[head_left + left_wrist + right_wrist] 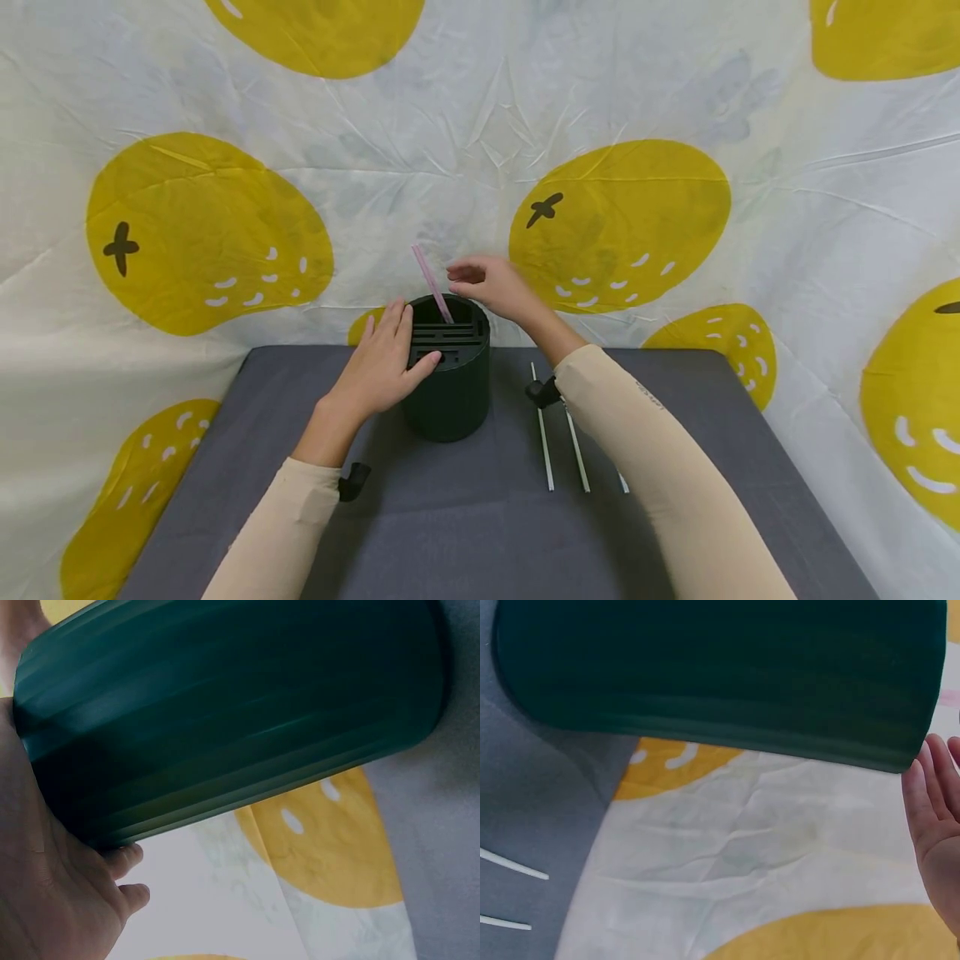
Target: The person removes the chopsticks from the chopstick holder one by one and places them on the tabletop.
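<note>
A dark green round knife block stands upright on the table, with slots in the front of its top and an open well behind them. My left hand rests on its left rim, fingers straight and thumb laid across the slotted top. From the well a pink straw sticks up, leaning left; its lower end is hidden inside. My right hand hovers over the right rear rim, fingers slightly bent with nothing between them, a small gap from the straw. In the right wrist view, its fingers appear beside the rim.
Right of the block, a thin white stick and a second white stick lie on the grey tablecloth. A third stick is mostly covered by my right forearm. A white curtain with yellow fruit shapes hangs behind the table.
</note>
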